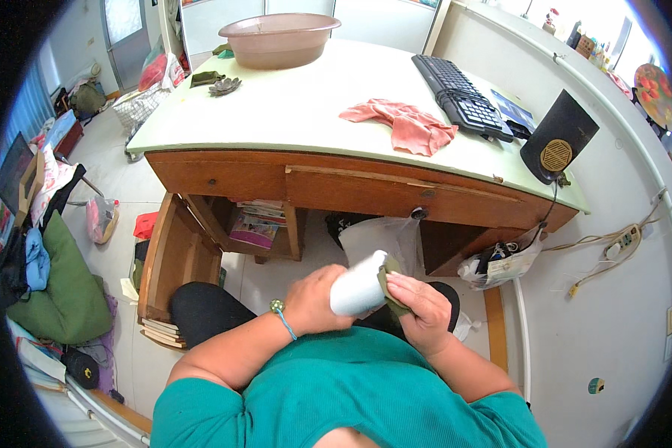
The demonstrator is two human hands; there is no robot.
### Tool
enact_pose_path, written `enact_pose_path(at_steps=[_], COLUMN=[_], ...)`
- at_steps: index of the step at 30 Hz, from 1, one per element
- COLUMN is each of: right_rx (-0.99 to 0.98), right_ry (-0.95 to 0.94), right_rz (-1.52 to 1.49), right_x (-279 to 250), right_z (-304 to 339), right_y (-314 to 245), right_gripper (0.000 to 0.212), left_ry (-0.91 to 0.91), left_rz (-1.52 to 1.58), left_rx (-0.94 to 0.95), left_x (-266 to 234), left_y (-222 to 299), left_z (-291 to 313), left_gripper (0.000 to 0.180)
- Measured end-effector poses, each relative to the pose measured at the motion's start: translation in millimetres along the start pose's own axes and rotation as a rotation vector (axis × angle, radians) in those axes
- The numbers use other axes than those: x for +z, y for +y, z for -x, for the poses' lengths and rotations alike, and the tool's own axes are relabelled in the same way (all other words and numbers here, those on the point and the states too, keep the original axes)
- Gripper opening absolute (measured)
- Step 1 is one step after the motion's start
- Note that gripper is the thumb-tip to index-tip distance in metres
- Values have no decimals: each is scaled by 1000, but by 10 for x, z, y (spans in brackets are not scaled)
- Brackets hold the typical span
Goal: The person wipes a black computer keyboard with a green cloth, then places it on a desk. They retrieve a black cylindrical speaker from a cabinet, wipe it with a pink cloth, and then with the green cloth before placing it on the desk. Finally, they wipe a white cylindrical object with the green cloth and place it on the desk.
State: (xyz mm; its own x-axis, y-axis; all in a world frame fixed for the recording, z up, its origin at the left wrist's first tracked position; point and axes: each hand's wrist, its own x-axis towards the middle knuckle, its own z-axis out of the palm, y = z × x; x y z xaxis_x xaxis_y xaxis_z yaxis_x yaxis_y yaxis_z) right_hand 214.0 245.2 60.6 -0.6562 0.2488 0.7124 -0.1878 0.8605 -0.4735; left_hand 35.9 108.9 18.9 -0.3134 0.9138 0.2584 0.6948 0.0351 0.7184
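Note:
In front of my torso, above my lap, I hold a white cylinder [356, 290], slightly blurred, whose exact kind I cannot make out. My left hand [317, 299], with a braided blue bracelet and beads at its wrist, is wrapped round the cylinder's left end. A dark green cloth [393, 282] is pinched in my right hand [423, 310] and pressed against the cylinder's right end. On the desk [276, 112] beyond lies a crumpled pink cloth [407, 125], apart from both hands.
A brown plastic basin [278, 41] stands on the desk's far left, with a folded green cloth [207, 78] nearby. A black keyboard [463, 97] and speaker [558, 138] are at the right. Left of my knees, a wooden cabinet door [173, 257] hangs open.

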Motion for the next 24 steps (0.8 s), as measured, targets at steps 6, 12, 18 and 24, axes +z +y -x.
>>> enact_pose_path(at_steps=[6,12,18,24], right_rx=[128,112,572,534], right_ry=[-140,-15,77,-155], right_rz=[-13,117,-509,-283], right_x=[-43,-115,-2,26], right_z=[-204,-74,33,-132], right_y=[10,70,97,-50], right_gripper=[27,17,50,80], left_ry=[51,134,154,108], left_rz=[137,186,289,195], left_rx=[3,-37,26,75], left_x=[3,-8,-11,152], left_y=[15,-72,58,177], left_z=[40,42,-36,-39], left_gripper=[64,67,73,80])
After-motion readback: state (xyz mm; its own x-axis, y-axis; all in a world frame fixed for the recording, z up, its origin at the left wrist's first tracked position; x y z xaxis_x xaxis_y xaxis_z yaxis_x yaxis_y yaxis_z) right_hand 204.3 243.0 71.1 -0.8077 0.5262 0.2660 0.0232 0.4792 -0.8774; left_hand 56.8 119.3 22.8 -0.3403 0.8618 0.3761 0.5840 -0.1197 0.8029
